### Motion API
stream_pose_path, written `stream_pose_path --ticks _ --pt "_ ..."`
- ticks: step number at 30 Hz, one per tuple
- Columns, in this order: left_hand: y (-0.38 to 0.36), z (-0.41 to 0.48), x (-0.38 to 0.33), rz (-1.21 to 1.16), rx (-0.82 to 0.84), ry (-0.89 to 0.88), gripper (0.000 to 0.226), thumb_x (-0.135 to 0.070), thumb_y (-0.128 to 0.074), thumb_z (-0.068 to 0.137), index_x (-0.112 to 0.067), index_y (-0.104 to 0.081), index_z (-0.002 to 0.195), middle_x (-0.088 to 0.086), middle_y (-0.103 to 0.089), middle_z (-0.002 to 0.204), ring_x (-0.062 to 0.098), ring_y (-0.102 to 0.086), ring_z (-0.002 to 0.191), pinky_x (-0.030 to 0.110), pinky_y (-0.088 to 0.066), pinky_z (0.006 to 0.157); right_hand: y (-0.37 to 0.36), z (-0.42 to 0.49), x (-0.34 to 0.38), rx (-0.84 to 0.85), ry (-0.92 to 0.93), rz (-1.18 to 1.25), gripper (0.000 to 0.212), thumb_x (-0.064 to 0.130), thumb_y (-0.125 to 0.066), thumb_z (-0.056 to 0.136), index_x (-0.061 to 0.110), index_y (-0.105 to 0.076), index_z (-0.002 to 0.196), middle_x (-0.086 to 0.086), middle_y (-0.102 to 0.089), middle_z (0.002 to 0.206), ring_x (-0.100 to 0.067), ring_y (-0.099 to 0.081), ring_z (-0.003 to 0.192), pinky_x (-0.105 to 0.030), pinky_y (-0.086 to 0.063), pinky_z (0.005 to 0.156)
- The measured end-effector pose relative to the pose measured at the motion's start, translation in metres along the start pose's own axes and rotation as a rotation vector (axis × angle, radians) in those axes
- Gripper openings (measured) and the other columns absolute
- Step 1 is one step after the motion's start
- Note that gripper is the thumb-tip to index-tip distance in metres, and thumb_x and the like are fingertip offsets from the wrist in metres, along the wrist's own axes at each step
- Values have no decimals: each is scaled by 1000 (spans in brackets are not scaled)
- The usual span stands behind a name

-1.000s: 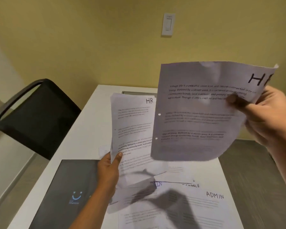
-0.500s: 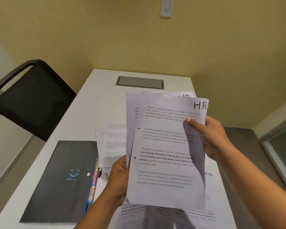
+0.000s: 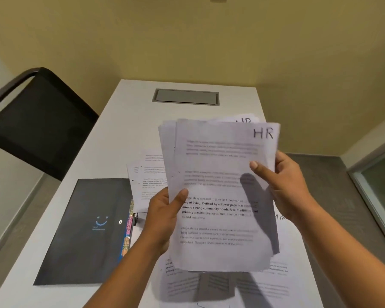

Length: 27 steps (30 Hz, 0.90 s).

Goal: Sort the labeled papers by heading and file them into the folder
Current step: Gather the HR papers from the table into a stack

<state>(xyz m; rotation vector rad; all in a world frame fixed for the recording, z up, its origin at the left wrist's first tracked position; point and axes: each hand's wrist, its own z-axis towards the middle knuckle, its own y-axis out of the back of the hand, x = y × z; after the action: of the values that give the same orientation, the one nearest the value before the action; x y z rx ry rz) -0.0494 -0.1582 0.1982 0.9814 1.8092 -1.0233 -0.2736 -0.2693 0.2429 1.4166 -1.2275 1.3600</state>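
Note:
I hold a stack of white sheets headed HR (image 3: 222, 192) upright above the table. My left hand (image 3: 165, 216) grips its left edge, thumb on the front. My right hand (image 3: 282, 185) grips the right edge, thumb across the top sheet. A second HR heading peeks out behind the top page. A black folder (image 3: 87, 232) with a blue smiley logo lies flat at the left, colourful tabs along its right edge. More printed sheets (image 3: 147, 174) lie on the table behind my left hand. Under the stack lie others, one showing part of an ADMIN heading (image 3: 280, 216).
The white table (image 3: 111, 141) has a grey cable hatch (image 3: 186, 97) at the far end, against a yellow wall. A black chair (image 3: 38, 121) stands at the left. Grey floor and a glass panel (image 3: 382, 187) are at the right.
My right hand brought its HR sheet down onto the sheets in my left hand. Both hands now hold one squared stack, lower and closer to me. The view tilted down.

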Motion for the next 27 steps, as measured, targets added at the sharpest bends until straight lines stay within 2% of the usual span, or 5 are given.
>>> stream_pose_path --ticks 3,8,14,18,27 --pt "-6 1 0 -146 -51 -11 31 -27 -60 90 -15 -66 118 8 -76 108 26 -73 99 41 -61 79 9 -15 -14 31 -110 20 93 41 -90 60 21 -45 139 -14 -75 109 -37 -73 97 -58 -57 84" --pt "-14 2 2 -138 -90 -56 27 -24 -62 89 -18 -68 114 4 -77 105 22 -74 95 34 -62 73 5 -37 -33 23 -90 -33 38 19 -74 78 13 -68 116 -8 -76 110 -30 -72 102 -57 -52 96" --pt "-10 3 8 -74 -55 -83 30 -14 -66 87 -14 -68 116 8 -75 109 27 -73 99 43 -61 82 10 -47 -41 -31 -125 -41 23 15 -72 83 11 -72 106 -11 -78 100 -32 -74 92 -51 -57 87" --pt "-10 0 13 34 -7 -128 23 -7 -67 87 -11 -71 109 6 -77 103 23 -74 94 33 -61 74 13 -49 -44 -78 -123 -81 29 28 -76 73 10 -76 96 -10 -79 93 -36 -74 90 -51 -59 83" --pt "-16 -7 31 216 -24 -188 23 -8 -71 87 -30 -73 93 -14 -77 89 5 -72 86 13 -55 70 11 -57 -62 -133 -41 -170 16 13 -74 84 27 -74 91 -3 -78 93 -26 -73 91 -48 -60 81"
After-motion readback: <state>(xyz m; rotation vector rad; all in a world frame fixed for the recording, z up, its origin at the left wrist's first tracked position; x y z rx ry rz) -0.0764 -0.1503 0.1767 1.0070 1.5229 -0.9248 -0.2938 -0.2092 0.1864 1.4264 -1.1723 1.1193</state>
